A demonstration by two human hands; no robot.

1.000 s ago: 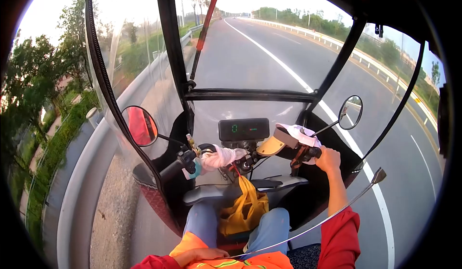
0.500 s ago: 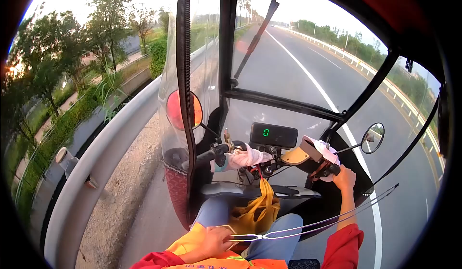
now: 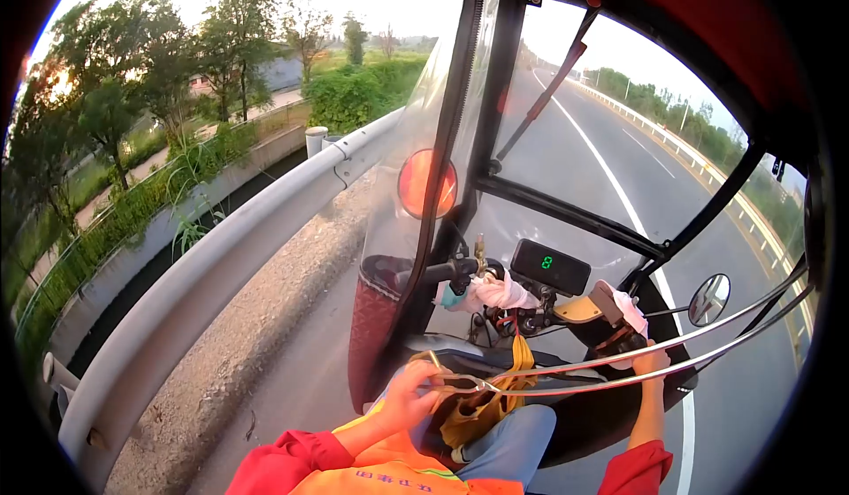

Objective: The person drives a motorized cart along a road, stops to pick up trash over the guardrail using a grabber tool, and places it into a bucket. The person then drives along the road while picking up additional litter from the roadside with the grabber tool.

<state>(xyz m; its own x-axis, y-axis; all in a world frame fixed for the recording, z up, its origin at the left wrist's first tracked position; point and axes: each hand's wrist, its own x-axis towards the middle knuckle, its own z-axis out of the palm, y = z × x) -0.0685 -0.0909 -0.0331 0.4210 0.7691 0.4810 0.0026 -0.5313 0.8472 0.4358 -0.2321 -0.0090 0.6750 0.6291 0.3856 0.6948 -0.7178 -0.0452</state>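
My left hand (image 3: 412,398) is closed around the looped handle end of long metal tongs (image 3: 637,376). The two thin arms of the tongs cross near the hand and stretch to the right over my lap and past the cab's side. On the right handlebar grip (image 3: 626,345), my right hand (image 3: 650,360) is wrapped, its fingers partly hidden. A yellow cloth bag (image 3: 478,415) hangs from the handlebar between my knees. The left handlebar grip (image 3: 429,274) has no hand on it. Pink cloth (image 3: 504,291) is tied around the middle of the bar.
A display (image 3: 550,267) with a green digit sits ahead, below the windshield frame (image 3: 566,214). A round mirror (image 3: 709,300) stands at the right. Beyond the clear side curtain runs a metal guardrail (image 3: 221,247) beside gravel. The paved road (image 3: 610,132) stretches forward.
My view has turned left, so the cab sits farther right. My left hand has risen with the tongs, whose far ends now reach higher and nearer the camera. My right hand stays on the grip.
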